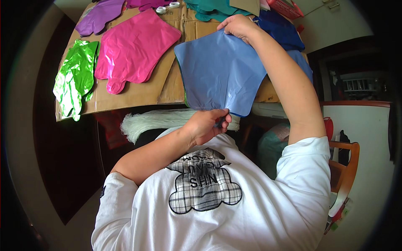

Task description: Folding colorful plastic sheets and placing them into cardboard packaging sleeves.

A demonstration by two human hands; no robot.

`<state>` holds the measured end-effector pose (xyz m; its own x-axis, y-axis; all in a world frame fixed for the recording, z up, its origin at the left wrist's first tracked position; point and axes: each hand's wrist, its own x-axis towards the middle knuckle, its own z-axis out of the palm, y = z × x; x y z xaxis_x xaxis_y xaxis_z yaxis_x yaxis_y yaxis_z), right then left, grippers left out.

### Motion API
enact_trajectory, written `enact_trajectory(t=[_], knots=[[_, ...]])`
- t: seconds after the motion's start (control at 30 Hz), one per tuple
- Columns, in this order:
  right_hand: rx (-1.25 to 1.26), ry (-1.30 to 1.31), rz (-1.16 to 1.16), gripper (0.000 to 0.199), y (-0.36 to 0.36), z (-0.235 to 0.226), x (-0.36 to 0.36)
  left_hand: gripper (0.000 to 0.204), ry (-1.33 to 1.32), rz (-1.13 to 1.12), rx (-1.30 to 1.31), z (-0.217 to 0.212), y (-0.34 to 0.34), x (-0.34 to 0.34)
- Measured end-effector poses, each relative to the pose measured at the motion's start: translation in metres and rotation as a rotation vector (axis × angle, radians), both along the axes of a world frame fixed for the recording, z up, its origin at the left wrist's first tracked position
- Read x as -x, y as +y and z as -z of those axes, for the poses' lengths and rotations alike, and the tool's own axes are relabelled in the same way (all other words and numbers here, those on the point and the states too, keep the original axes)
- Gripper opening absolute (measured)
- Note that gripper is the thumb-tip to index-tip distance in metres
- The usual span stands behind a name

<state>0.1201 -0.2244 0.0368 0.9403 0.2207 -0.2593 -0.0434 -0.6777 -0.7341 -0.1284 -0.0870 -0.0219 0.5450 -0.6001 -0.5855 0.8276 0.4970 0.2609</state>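
A flat blue foil balloon [220, 71] is stretched between my two hands above the near edge of a cardboard sheet [138, 94]. My left hand [207, 125] pinches its narrow neck at the bottom, close to my chest. My right hand [238, 26] grips its far top edge. A green edge of another balloon shows just behind the blue one.
On the cardboard lie a pink balloon [134, 48], a crumpled green one [75, 77], a purple one [98, 16], teal ones [211, 9] and dark blue ones [281, 31]. A bundle of white strings [161, 119] lies at the near edge. A wooden chair [345, 171] stands at my right.
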Motion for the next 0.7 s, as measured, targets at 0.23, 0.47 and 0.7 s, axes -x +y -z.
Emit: enact_trajectory(t=[0.23,0.47,0.7], knots=[[-0.007,0.007,-0.004,0.028,0.0,-0.001,0.0,0.015,-0.027,-0.007,-0.025,0.005,-0.005,0.003],[-0.081,0.098,0.031,0.027,-0.02,0.022,-0.029,0.014,-0.048,-0.012,0.046,0.008,-0.002,0.003],[0.144,-0.202,-0.044,0.029,-0.012,0.015,-0.019,0.015,-0.005,-0.01,0.14,0.008,-0.001,-0.002]])
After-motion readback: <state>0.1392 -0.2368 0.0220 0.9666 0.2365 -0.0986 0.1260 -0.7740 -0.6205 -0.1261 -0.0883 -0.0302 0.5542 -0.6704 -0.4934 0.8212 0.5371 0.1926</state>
